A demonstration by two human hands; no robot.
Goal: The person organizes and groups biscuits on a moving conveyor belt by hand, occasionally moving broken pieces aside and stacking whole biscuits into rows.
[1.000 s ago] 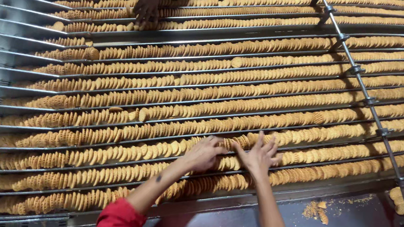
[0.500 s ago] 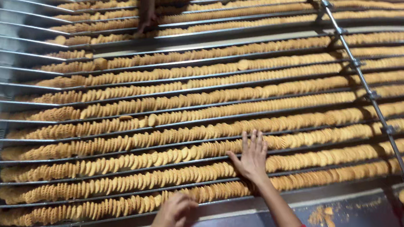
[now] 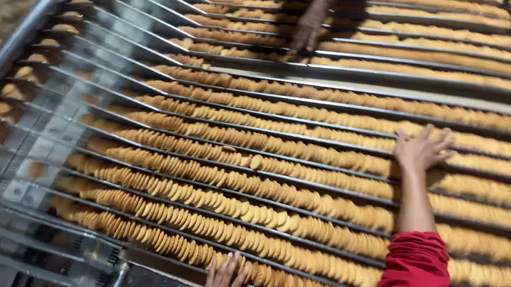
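resting at the near edge, the left hand (image 3: 223,280) has its fingers (image 3: 239,268) spread and open, tips touching the nearest row of round golden-brown biscuits (image 3: 198,251), gripping nothing. farther up, the right hand (image 3: 422,149), its arm in a red sleeve (image 3: 413,277), lies flat with fingers (image 3: 444,137) splayed wide on a middle row of biscuits (image 3: 327,158), which stand on edge under the palm and run off to either side; it holds nothing. thin steel rails (image 3: 221,113) part the rows. at the far side another person's hand (image 3: 306,35) touches a distant row.
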